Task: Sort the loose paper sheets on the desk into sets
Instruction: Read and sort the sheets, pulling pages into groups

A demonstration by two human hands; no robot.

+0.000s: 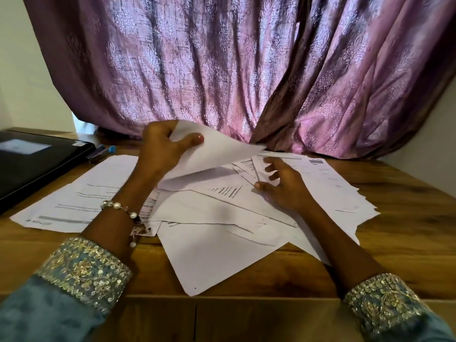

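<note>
Left hand (162,144) pinches one lifted sheet (217,149), which runs toward 3 o'clock over the pile (222,206); right hand (283,186), fingers spread, rests on the pile, nearer the sheet's free corner.

Single head-worn wide-angle view, looking forward and down, close over desk (407,193); curtain (222,65) fills background.

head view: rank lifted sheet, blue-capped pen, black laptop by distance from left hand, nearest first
1. Lifted sheet: pinched in the left hand, raised over the paper pile.
2. Blue-capped pen: on the desk to the hand's left, beside the laptop.
3. Black laptop: closed, at the desk's far left edge.
</note>
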